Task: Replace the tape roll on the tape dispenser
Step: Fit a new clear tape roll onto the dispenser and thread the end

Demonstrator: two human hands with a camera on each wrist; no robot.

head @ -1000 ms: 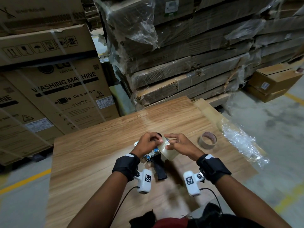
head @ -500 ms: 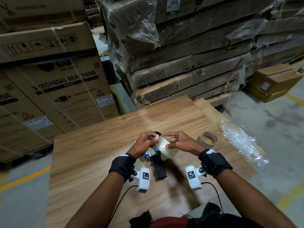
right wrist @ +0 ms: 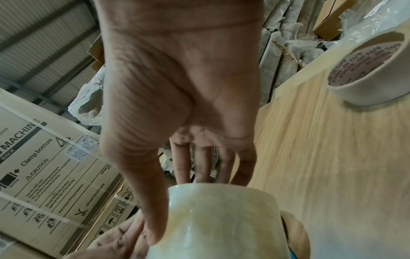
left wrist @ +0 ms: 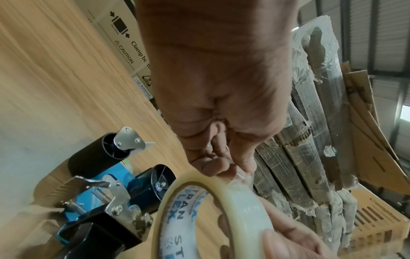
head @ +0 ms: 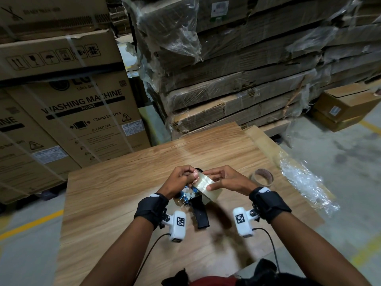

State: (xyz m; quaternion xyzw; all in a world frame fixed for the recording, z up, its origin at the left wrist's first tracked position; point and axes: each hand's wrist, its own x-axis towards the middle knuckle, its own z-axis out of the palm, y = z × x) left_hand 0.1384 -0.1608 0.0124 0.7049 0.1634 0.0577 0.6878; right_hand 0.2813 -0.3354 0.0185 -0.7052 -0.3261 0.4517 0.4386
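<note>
I hold a roll of clear tape (head: 207, 187) (left wrist: 213, 206) (right wrist: 221, 220) above the wooden table (head: 115, 195). My right hand (head: 223, 181) grips the roll, thumb on its outer face and fingers behind it. My left hand (head: 182, 180) pinches the loose tape end (left wrist: 240, 175) at the roll's top edge. Beneath both hands lies the blue and black tape dispenser (head: 194, 203) (left wrist: 106, 192), its black spool hub (left wrist: 155, 182) bare and its handle pointing toward me.
An empty-looking cardboard tape core (head: 261, 178) (right wrist: 368, 68) stands on the table to the right. Crumpled clear plastic (head: 305, 182) lies at the table's right edge. Washing machine cartons (head: 68, 120) and wrapped flat boxes (head: 237, 69) stand behind the table.
Both hands have lifted slightly with the roll. My right fingers have straightened out over the roll while my left fingers keep picking at the tape end.
</note>
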